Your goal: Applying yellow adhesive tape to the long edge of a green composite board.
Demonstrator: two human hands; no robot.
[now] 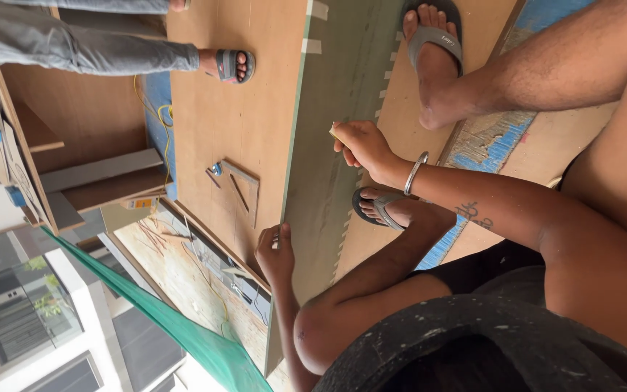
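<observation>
Head view, rotated sideways. Grey-green laminate sheet (328, 145) lies on a brown plywood board (234, 101); its long edge runs along the board, strips of tape along the opposite edge.

One hand (276, 252) rests on the sheet's long edge, fingers curled over it, nothing else held. The other hand (361, 145), metal bangle (415, 173) at the wrist, lies on the sheet with fingers pinched on a small pale object; too small to identify. Which is left or right cannot be told from this angle.

Open room: bare plywood beyond the edge, except a wooden try square (242, 190) lying flat, apart from both hands. A sandalled foot (228, 65) of another person stands on the far board. Own sandalled foot (433, 51) beside the sheet. No containers visible.
</observation>
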